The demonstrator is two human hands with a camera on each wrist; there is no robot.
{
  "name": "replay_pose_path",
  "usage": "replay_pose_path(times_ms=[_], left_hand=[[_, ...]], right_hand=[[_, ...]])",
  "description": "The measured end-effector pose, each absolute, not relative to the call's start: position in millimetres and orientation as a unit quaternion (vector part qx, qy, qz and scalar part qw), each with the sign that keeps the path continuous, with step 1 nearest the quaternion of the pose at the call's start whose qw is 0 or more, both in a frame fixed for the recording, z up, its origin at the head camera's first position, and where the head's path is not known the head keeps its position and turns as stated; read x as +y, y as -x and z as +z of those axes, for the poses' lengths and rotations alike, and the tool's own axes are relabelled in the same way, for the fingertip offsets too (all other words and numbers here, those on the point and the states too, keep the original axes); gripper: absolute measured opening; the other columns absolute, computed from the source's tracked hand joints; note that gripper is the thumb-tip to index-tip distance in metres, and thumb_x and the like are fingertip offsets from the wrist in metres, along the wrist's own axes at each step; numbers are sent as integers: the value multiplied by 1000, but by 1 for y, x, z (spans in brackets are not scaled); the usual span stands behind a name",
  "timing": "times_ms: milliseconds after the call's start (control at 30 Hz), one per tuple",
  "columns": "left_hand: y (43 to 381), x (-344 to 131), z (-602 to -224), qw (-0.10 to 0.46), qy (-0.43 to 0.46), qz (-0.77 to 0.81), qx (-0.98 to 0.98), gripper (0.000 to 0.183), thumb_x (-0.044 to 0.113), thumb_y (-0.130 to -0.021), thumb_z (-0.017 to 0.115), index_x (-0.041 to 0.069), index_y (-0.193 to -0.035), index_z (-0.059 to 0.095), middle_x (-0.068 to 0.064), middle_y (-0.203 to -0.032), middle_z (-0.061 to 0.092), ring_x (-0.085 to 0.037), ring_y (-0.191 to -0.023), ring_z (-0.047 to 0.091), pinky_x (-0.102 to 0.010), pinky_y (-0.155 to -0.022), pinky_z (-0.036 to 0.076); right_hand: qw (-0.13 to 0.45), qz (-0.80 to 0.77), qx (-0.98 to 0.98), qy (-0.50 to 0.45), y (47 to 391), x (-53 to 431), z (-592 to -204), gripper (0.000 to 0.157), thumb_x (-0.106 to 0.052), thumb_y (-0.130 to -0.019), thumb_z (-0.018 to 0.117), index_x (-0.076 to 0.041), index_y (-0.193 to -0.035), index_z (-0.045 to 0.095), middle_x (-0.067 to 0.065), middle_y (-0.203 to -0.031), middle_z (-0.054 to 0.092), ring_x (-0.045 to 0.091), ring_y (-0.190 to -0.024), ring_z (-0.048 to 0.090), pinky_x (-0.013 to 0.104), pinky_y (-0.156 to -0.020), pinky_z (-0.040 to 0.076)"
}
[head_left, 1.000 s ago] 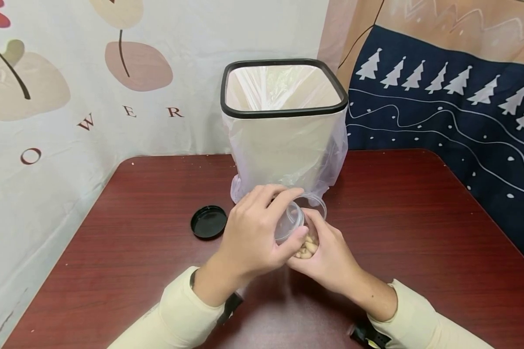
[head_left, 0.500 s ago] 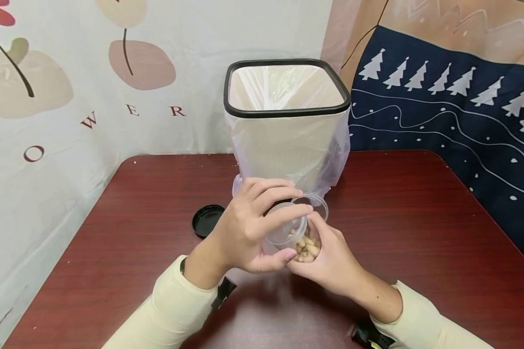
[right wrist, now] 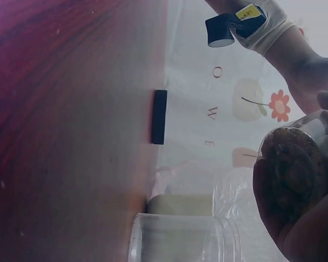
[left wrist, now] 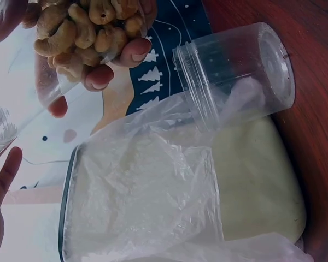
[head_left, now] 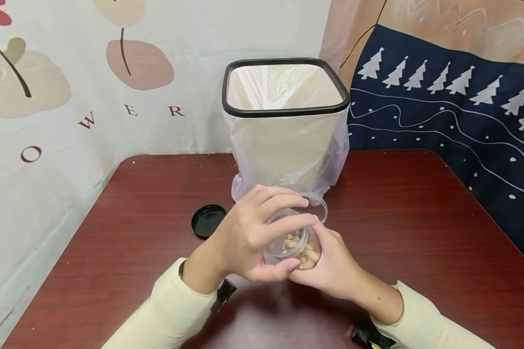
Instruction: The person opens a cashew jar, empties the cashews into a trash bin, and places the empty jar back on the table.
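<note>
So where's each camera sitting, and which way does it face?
Head: on the person's head, facing forward and down; left hand, right hand and sleeves show.
Left wrist: worn there, facing the cashews and bin; both hands' fingers show.
Right wrist: worn there, facing across the table; left forearm and right hand show.
Both wrist views share the standing clear jar.

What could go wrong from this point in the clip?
Spill: the jar of cashews in the right hand is tilted and uncovered, so nuts might tumble onto the table if it tips more.
Knock: the other jar stands just beyond the hands, so a forward move might topple it.
Brush: the black lid lies near the left hand, which might nudge it aside.
</note>
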State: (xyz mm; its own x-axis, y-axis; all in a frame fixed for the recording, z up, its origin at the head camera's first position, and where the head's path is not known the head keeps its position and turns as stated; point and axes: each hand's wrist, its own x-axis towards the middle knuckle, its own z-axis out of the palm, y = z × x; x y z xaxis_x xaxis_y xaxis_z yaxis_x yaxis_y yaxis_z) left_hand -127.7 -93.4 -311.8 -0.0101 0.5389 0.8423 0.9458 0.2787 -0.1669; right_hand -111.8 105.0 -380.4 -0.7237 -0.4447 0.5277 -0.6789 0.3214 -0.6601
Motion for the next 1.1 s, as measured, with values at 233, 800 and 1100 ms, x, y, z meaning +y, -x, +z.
replay_pose_path(times_ms=[233,800,1100], left_hand=[[126,-91,-312,426,550,-224,-683,41,36,-92,50,9,-114,71,-10,-109,68,-24,-99,65,-36,-84,51],[125,-90,-317,420,540,-198,-702,37,36,-87,54,12,-110,71,-4,-93,64,-19,-77,57,-30,-69,45],[125,-90,-317,431,521,-171,-717,35,37,-82,57,11,-102,71,-5,-92,65,-18,-75,57,-30,-65,45]], right_hand=[[132,469,-795,-362,111,105,-380,74,-11,-61,84,-14,-130,56,-2,-107,70,9,-92,66,21,-83,52],[138,464,-786,-384,111,104,-383,70,-12,-62,84,-13,-127,56,-1,-103,70,9,-88,65,22,-79,53],[121,457,-800,-370,112,104,-383,68,-11,-63,83,-15,-125,55,-1,-105,69,15,-87,68,25,-78,55]])
